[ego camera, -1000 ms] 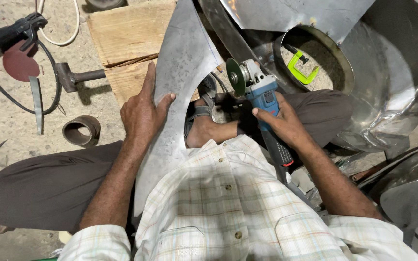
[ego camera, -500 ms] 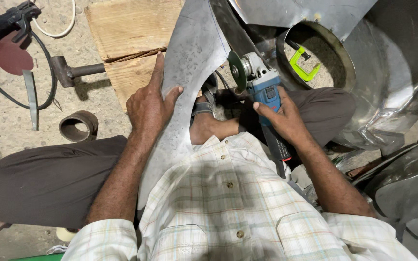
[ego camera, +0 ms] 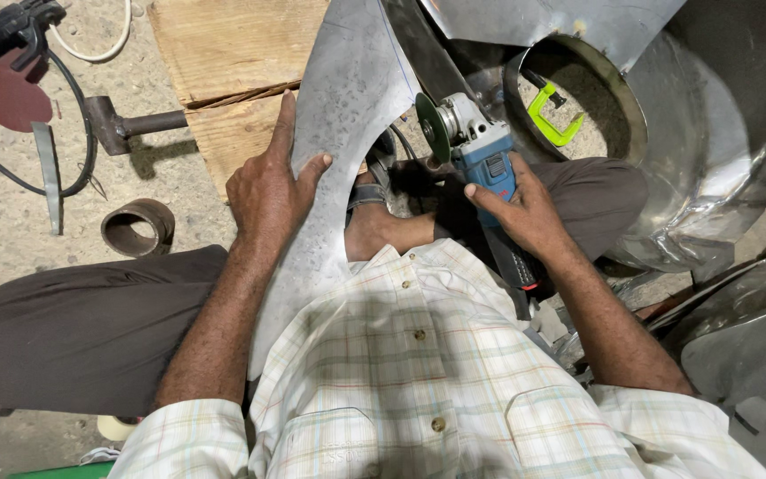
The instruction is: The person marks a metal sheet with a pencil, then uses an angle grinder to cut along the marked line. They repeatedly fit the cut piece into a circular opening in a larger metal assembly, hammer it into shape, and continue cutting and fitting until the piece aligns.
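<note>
Under left hand (ego camera: 268, 191), metal sheet (ego camera: 347, 98) (curved), grinder (ego camera: 480, 160) in right hand (ego camera: 525, 213)

Left hand (ego camera: 268, 191): flat on the grey metal sheet (ego camera: 347, 98), fingers spread, thumb at the sheet's edge.
Right hand (ego camera: 525, 213): closed around the blue grinder (ego camera: 480, 160).
Grinder: green disc (ego camera: 432, 127) just beside the sheet's right edge; contact unclear.
Floor: wood block (ego camera: 223, 53), hammer (ego camera: 126, 124) and metal ring (ego camera: 139, 228) left of the sheet.
Right side: big metal tub (ego camera: 720, 133) with a green clamp (ego camera: 556, 115).
</note>
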Tool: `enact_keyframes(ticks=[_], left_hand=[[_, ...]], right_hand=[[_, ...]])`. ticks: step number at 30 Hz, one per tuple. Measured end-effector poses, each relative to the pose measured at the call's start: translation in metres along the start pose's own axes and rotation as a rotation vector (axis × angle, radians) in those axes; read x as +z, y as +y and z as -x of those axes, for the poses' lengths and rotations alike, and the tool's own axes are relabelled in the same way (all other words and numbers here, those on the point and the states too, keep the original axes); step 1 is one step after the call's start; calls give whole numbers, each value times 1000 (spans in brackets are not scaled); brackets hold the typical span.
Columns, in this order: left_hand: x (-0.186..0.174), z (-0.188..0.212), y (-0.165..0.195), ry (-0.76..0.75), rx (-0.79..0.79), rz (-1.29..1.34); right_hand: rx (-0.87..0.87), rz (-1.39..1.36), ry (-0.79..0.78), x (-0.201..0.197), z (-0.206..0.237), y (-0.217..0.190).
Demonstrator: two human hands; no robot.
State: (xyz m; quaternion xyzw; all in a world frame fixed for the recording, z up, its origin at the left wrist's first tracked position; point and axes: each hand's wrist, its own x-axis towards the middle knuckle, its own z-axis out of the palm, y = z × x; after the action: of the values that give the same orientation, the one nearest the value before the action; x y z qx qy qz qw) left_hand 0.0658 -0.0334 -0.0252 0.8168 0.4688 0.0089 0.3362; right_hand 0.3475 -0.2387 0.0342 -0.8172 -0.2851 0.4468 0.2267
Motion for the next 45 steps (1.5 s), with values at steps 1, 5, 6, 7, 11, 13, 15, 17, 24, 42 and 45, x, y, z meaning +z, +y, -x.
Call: enact_keyframes(ticks=[1, 5, 6, 7, 11, 13, 15, 17, 24, 42, 45], left_hand=[[0, 0, 0, 2, 3, -5], [-1, 0, 0, 41, 36, -1], [-1, 0, 0, 26, 22, -5], [-1, 0, 0, 10, 9, -10], [-1, 0, 2, 5, 0, -8], [-2, 0, 2, 10, 6, -22], [-2, -1, 2, -3, -6, -24], [-2, -1, 2, -33, -35, -16], [1, -1, -1, -7, -10, -22], [3, 0, -4, 6, 2, -1], [4, 0, -4, 23, 7, -1]], right_hand=[[-3, 4, 6, 0, 0, 0], [-8, -40, -17, 0, -1, 1], [-10, -48, -18, 0, -1, 1], [-11, -56, -20, -1, -1, 1], [3, -42, -9, -1, 1, 0], [7, -64, -6, 0, 1, 0], [-1, -75, -7, 1, 1, 1], [-16, -90, -11, 2, 0, 1], [-27, -72, -13, 3, -1, 1], [-27, -87, 10, 8, -1, -1], [-81, -116, 20, 10, -3, -2]])
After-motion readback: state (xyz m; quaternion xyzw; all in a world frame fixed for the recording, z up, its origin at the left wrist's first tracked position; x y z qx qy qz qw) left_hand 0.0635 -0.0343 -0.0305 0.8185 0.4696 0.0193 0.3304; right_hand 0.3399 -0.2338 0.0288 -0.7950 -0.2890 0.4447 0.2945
